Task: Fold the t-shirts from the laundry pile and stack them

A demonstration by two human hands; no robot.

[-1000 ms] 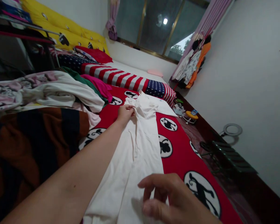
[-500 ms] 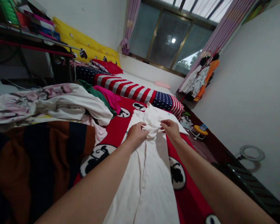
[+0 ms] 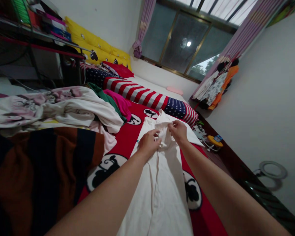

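Compared with one second ago, when it was held free above the lower part of the white garment, the right hand has been brought to the gathered upper part, where cloth is pinched between thumb and fingers. The left hand is placed opposite, thumb and fingers slightly parted at the cloth; whether any is gripped cannot be told. The garment is spread lengthwise on the red blanket, its upper part towards the far edge, one sleeve extended to the right edge. Along the left edge, at least five other clothes are heaped. Four round medallions can be counted on the blanket.
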